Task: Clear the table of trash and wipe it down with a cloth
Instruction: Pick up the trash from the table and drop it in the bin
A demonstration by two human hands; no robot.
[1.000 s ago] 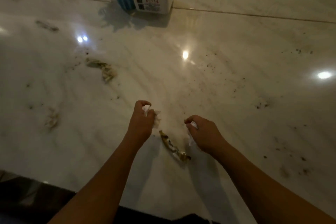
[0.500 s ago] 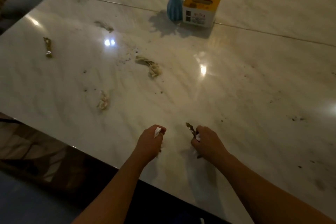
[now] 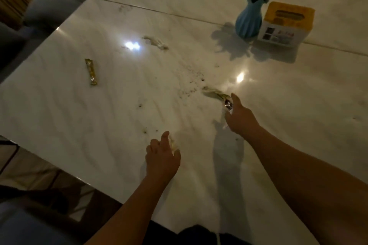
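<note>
Your left hand (image 3: 162, 158) hung low and near you, back up, its fingers loosely curled, with a pale scrap (image 3: 173, 145) held between forefinger and thumb. Your right hand (image 3: 240, 118) was stretched farther forward and to the right, one finger pointing straight ahead while the others gripped a shiny wrapper (image 3: 228, 104). Both arms were bare. The left forearm (image 3: 127, 211) rose from below and the right forearm (image 3: 298, 175) came in from the lower right corner.
</note>
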